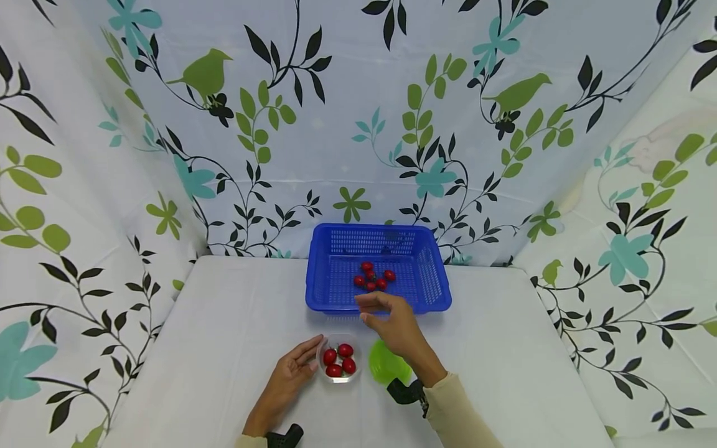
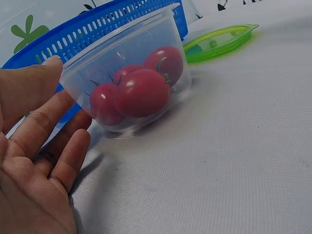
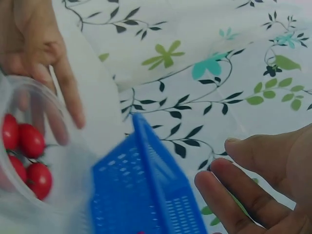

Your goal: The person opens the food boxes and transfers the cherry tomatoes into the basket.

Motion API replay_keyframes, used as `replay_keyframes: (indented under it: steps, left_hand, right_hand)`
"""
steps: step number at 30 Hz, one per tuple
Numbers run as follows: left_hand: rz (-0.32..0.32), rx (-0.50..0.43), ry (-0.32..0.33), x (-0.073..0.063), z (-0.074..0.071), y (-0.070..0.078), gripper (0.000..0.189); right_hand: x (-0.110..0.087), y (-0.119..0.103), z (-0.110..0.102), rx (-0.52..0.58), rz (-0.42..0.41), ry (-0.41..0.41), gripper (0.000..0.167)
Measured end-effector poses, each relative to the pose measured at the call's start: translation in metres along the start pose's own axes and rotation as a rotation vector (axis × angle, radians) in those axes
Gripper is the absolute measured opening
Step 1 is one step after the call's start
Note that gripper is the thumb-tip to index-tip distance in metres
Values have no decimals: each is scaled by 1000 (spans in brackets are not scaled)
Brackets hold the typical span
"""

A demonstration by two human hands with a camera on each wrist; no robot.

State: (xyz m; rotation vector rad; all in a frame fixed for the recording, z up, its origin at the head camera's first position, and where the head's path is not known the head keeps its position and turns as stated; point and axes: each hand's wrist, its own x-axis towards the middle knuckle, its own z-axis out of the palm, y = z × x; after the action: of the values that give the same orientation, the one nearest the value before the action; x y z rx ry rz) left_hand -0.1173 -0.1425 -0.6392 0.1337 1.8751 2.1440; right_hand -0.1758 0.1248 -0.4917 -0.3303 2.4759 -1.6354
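Note:
A clear plastic tub [image 1: 340, 377] holding several red cherry tomatoes [image 2: 143, 92] stands on the white-covered table. My left hand [image 1: 289, 375] is at its left side, fingers extended along the wall and the thumb tip near the rim. My right hand [image 1: 394, 323] hovers over the near edge of the blue basket [image 1: 319, 305], fingers bent loosely and nothing between them and the thumb. Inside the basket several more cherry tomatoes [image 1: 381, 283] lie on the mesh floor. A bright green lid [image 1: 383, 366] lies right of the tub, partly hidden under my right forearm.
The white tabletop [image 1: 241, 311] spreads on both sides of the basket and tub. Behind it and at both sides hang white curtains [image 1: 347, 124] printed with leaves, birds and flowers. A black wrist camera mount [image 1: 407, 392] sits above my right sleeve, close to the lid.

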Motion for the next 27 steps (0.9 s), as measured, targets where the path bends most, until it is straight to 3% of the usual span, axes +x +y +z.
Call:
replay_keyframes:
  steps: [11,20,27]
  left_hand:
    - [3,-4,8,2,1,-1,57]
    - [30,-10,-24,1,0,0,56]
    - [6,-2,-21,-1,0,2,55]
  right_hand:
    - [-13,35,39,13,46,-62,36]
    - [-20,39,59,36,105,-96,33]
    - [-21,44,77,-47,91,-131,35]
